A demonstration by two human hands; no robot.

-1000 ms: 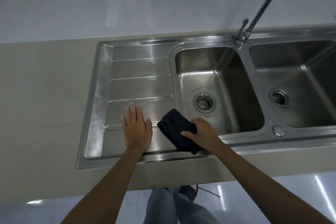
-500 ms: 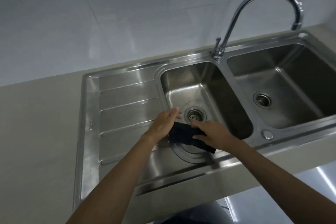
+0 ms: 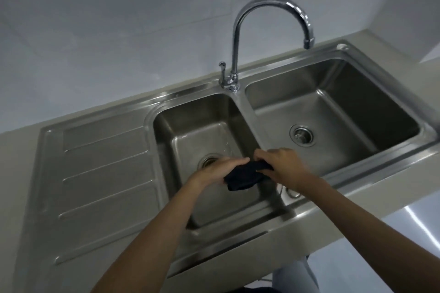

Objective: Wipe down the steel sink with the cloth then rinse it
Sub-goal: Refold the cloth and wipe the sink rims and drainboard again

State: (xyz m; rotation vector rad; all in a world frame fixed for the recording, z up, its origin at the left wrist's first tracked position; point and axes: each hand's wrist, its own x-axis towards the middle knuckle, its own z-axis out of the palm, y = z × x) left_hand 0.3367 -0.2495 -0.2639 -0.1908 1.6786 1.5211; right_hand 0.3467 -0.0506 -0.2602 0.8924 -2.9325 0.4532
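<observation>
A steel double sink (image 3: 240, 112) with a ribbed draining board (image 3: 102, 164) on its left is set into a beige counter. Over the left basin (image 3: 190, 131) both my hands hold a bunched black cloth (image 3: 242, 177). My left hand (image 3: 219, 170) grips the cloth's left end, covering part of the drain (image 3: 207, 162). My right hand (image 3: 283, 165) grips its right end, above the divider between the basins. The right basin (image 3: 345, 107) holds nothing and its drain (image 3: 301, 135) is plain to see.
A tall curved chrome tap (image 3: 271, 9) rises behind the divider, its spout over the right basin, with a small lever (image 3: 222, 71) at its left. Pale wall tiles stand behind the counter (image 3: 19, 150). No water runs.
My left hand left the draining board and took hold of the cloth with the right. Both hands carried it from the board's front edge to above the left basin. The camera tilted up.
</observation>
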